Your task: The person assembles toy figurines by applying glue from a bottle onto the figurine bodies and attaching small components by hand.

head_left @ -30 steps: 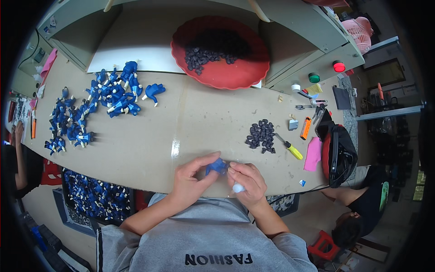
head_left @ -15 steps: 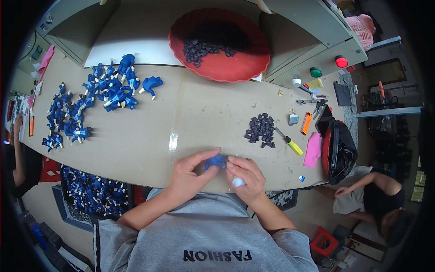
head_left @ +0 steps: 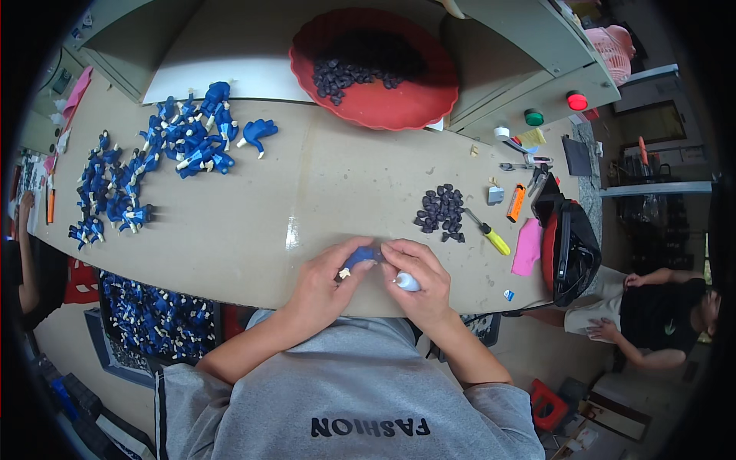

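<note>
My left hand (head_left: 326, 277) is closed on a small blue toy figure part (head_left: 359, 258) with a cream tip, just above the near edge of the table. Close against it, my right hand (head_left: 426, 285) is closed around a small white squeeze bottle (head_left: 407, 282) with a narrow nozzle. The right thumb and forefinger meet at the blue part's right end; whether they pinch a small piece there is hidden. Beyond my right hand lies a loose pile of small dark pieces (head_left: 441, 213). Many similar blue figure parts (head_left: 203, 142) are spread over the table's left side.
A red scalloped tray (head_left: 383, 121) holds more dark pieces at the back. A yellow screwdriver (head_left: 497, 241), an orange cutter (head_left: 517, 202), a pink cloth (head_left: 527, 247) and a black bag (head_left: 571, 253) lie right. A crate of blue parts (head_left: 161, 318) stands lower left. Another person (head_left: 659, 318) is at right.
The blue part has turned in my left hand, so its cream tip now shows. The bottle's nozzle now points left. Both hands have moved slightly away from me. The person at right has risen.
</note>
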`<state>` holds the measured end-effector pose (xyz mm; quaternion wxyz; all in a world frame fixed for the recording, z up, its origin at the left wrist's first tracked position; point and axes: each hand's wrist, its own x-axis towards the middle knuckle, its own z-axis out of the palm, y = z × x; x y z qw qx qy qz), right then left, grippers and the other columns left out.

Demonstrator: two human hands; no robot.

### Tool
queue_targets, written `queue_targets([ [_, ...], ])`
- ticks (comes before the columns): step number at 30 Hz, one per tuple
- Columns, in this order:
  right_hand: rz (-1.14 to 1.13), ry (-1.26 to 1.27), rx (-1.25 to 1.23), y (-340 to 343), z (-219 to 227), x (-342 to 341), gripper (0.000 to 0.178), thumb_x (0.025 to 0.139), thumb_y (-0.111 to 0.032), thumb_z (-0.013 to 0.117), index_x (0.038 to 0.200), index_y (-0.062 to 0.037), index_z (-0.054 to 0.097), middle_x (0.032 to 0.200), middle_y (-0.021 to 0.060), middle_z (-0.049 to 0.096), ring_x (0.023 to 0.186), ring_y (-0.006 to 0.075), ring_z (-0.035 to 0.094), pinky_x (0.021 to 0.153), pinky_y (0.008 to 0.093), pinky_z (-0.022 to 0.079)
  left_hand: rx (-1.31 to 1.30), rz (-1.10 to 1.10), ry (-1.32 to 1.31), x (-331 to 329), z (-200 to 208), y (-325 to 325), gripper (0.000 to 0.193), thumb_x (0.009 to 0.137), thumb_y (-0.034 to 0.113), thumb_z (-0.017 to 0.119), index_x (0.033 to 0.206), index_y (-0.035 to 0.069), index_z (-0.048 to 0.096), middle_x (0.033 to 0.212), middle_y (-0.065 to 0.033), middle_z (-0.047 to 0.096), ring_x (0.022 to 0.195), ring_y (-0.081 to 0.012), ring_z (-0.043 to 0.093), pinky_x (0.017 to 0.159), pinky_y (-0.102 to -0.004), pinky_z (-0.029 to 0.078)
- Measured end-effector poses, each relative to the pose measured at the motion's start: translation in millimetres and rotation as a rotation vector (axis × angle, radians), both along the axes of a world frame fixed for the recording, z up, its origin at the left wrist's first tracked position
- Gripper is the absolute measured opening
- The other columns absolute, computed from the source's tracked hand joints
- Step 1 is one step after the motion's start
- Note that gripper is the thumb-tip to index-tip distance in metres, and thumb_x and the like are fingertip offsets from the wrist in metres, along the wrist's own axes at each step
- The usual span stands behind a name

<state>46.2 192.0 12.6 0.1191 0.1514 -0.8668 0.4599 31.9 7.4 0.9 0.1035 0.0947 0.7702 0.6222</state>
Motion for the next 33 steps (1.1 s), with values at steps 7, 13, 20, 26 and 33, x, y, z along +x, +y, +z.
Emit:
queue_targets([
  [7, -0.109, -0.032, -0.017, -3, -19, 4, 0.036, 0.075, 0.008, 0.073, 0.109, -0.0015, 0.07, 0.113, 0.0171, 0.068, 0.1, 0.0252, 0.069, 0.083, 0.0308, 0.056, -0.014, -0.014, 0.012, -3, 6, -2, 0.032, 0.092, 0.01, 0.066, 0.122, 0.001, 0.06, 0.108, -0.0165, 0.068, 0.092, -0.0219, 0.069, 0.077, -0.0305, 0.055],
  [13, -0.12, -0.103, -0.038, -8, -19, 12, 0.034, 0.08, 0.008, 0.068, 0.113, -0.0008, 0.069, 0.111, 0.0162, 0.069, 0.093, 0.0209, 0.069, 0.082, 0.0295, 0.055, 0.032, 0.007, 0.137, 3, -5, -7, 0.036, 0.094, 0.017, 0.064, 0.127, 0.004, 0.057, 0.113, -0.0178, 0.066, 0.098, -0.0331, 0.068, 0.082, -0.0386, 0.054],
  [20, -0.083, -0.301, -0.393, -12, -23, 30, 0.04, 0.091, -0.003, 0.056, 0.131, 0.0024, 0.054, 0.104, 0.0146, 0.067, 0.076, 0.0129, 0.062, 0.07, 0.0265, 0.05, -0.548, 0.284, 0.583, -10, 14, -141, 0.031, 0.084, 0.019, 0.073, 0.112, 0.012, 0.063, 0.124, -0.0127, 0.063, 0.124, -0.0348, 0.053, 0.104, -0.0489, 0.038],
  [26, -0.126, -0.281, -0.32, -13, -29, 25, 0.034, 0.092, -0.004, 0.056, 0.125, 0.003, 0.057, 0.097, 0.0111, 0.067, 0.074, 0.0111, 0.061, 0.07, 0.0256, 0.05, -0.964, 0.483, 0.688, -37, 11, -271, 0.027, 0.084, 0.017, 0.071, 0.108, 0.009, 0.062, 0.134, -0.0111, 0.055, 0.135, -0.0334, 0.042, 0.114, -0.0564, 0.02],
  [33, -0.209, -0.263, -0.312, -22, -20, 27, 0.031, 0.096, -0.012, 0.056, 0.123, 0.0041, 0.058, 0.093, 0.0092, 0.067, 0.072, 0.01, 0.059, 0.069, 0.024, 0.048, -0.965, 0.526, 0.713, -69, 12, -365, 0.045, 0.083, 0.014, 0.07, 0.125, 0.012, 0.055, 0.139, -0.01, 0.05, 0.139, -0.0302, 0.035, 0.114, -0.0587, 0.017],
])
